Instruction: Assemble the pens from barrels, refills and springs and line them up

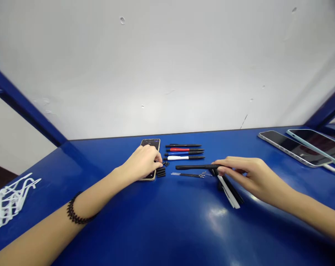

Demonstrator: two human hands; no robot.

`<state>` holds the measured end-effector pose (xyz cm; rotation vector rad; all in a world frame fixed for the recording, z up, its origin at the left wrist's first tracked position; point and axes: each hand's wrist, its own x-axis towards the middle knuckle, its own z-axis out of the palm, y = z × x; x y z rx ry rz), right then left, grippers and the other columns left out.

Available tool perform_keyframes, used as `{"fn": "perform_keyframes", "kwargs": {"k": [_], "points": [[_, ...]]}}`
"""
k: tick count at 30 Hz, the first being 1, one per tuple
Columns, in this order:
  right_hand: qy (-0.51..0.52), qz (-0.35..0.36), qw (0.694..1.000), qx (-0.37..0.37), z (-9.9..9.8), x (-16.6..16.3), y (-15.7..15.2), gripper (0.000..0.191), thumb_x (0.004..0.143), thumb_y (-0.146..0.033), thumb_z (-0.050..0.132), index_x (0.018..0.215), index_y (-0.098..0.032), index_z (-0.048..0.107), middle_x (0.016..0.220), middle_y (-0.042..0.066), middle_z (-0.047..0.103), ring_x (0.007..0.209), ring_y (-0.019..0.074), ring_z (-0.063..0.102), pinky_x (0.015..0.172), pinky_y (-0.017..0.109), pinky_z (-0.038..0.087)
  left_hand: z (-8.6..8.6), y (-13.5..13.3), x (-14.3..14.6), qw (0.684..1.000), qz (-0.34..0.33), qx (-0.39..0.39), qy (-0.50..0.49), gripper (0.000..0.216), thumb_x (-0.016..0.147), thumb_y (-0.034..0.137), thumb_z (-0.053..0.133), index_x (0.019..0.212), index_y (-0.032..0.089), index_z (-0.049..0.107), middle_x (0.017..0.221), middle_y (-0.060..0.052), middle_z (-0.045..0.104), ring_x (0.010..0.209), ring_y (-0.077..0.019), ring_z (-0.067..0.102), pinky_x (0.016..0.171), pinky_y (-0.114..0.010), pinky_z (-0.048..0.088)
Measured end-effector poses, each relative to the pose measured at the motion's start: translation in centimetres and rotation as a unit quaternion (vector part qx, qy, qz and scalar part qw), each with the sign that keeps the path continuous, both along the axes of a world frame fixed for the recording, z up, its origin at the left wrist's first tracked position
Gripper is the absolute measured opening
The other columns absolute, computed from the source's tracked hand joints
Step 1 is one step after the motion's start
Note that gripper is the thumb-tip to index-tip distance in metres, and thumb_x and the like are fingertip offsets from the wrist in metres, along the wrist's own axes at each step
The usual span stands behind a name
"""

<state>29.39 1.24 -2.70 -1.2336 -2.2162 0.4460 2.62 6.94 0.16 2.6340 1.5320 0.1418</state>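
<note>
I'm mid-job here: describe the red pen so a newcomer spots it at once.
On the blue table, find the phone partly hidden by the left hand. Just to its right, four pens lie roughly parallel; the red pen is second from the white wall, between a black pen and a blue pen. Its barrel is the only red one.

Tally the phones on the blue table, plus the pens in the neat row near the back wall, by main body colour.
Phones: 3
Black pen: 1
Red pen: 1
Blue pen: 1
White pen: 1
Total: 7
</note>
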Motion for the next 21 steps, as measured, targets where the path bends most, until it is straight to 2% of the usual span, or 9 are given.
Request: {"fn": "perform_keyframes", "kwargs": {"k": [3, 6, 9, 12, 14, 18, 21], "points": [[0.003, -0.002, 1.000, -0.003, -0.1, 0.1, 0.0, 0.025, 0.087, -0.032, 0.042, 0.095, -0.020, 0.063, 0.072, 0.001, 0.062, 0.060, 0.0136, 0.053, 0.055, 0.023, 0.039, 0.2, -0.3, 0.2, 1.000, -0.006, 0.008, -0.014, 0.014, 0.074, 0.021, 0.054, 0.070, 0.019, 0.068, 0.077, -0.005, 0.063, 0.077, -0.0213, 0.056, 0.068, -0.030, 0.041], [0.011, -0.003, 1.000, -0.005, -0.1, 0.2, 0.0, 0.025, 0.087, -0.032, 0.042, 0.094, -0.019, 0.062, 0.070, 0.001, 0.062, 0.060, 0.0141, 0.054, 0.056, 0.024, 0.040, 0.5, -1.3, 0.1, 0.997, -0.031, 0.014, -0.073, 0.015, 0.077, 0.028, 0.052, 0.077, 0.020, 0.064, 0.092, -0.003, 0.060, 0.088, -0.0188, 0.054, 0.076, -0.029, 0.041], [0.022, -0.003, 1.000, -0.012, 0.0, 0.1, 0.0, 0.026, 0.087, -0.033, 0.042, 0.093, -0.019, 0.062, 0.070, 0.002, 0.061, 0.062, 0.0149, 0.054, 0.056, 0.025, 0.040, 0.7, -2.6, 0.0, 0.987, -0.030, -0.016, -0.160, 0.014, 0.078, 0.029, 0.051, 0.080, 0.021, 0.062, 0.090, 0.001, 0.062, 0.075, -0.0138, 0.055, 0.070, -0.024, 0.043], [0.036, -0.009, 0.999, -0.015, 0.0, -0.1, 0.0, 0.027, 0.086, -0.035, 0.043, 0.092, -0.018, 0.063, 0.070, 0.002, 0.061, 0.061, 0.0152, 0.054, 0.056, 0.025, 0.041, 0.6, -3.4, 0.1, 0.980, -0.014, -0.044, -0.194, 0.015, 0.079, 0.031, 0.050, 0.081, 0.022, 0.062, 0.075, 0.002, 0.063, 0.061, -0.0116, 0.052, 0.062, -0.023, 0.043], [0.045, -0.014, 0.999, -0.023, 0.0, -0.1, 0.1, 0.027, 0.086, -0.036, 0.043, 0.092, -0.018, 0.063, 0.070, 0.002, 0.062, 0.062, 0.0158, 0.055, 0.057, 0.026, 0.041, 0.5, -3.6, 0.0, 0.973, -0.018, -0.061, -0.222, 0.016, 0.079, 0.030, 0.050, 0.081, 0.021, 0.063, 0.073, 0.002, 0.062, 0.059, -0.0107, 0.052, 0.058, -0.021, 0.043], [0.058, -0.010, 0.997, -0.048, -0.1, -0.2, 0.1, 0.028, 0.085, -0.036, 0.043, 0.093, -0.019, 0.063, 0.071, 0.003, 0.063, 0.066, 0.0170, 0.057, 0.060, 0.026, 0.042, 0.1, -3.6, 0.0, 0.948, -0.027, -0.097, -0.302, 0.015, 0.077, 0.025, 0.053, 0.081, 0.019, 0.065, 0.077, -0.001, 0.062, 0.062, -0.0110, 0.055, 0.051, -0.018, 0.042], [0.074, -0.006, 0.995, -0.059, -0.1, -0.5, -0.2, 0.028, 0.086, -0.035, 0.042, 0.089, -0.018, 0.064, 0.069, 0.003, 0.063, 0.062, 0.0162, 0.056, 0.058, 0.026, 0.043, -0.3, -3.8, 0.3, 0.899, 0.021, -0.132, -0.416, 0.009, 0.072, 0.025, 0.060, 0.074, 0.018, 0.066, 0.069, -0.001, 0.062, 0.060, -0.0115, 0.057, 0.049, -0.018, 0.042]]}}
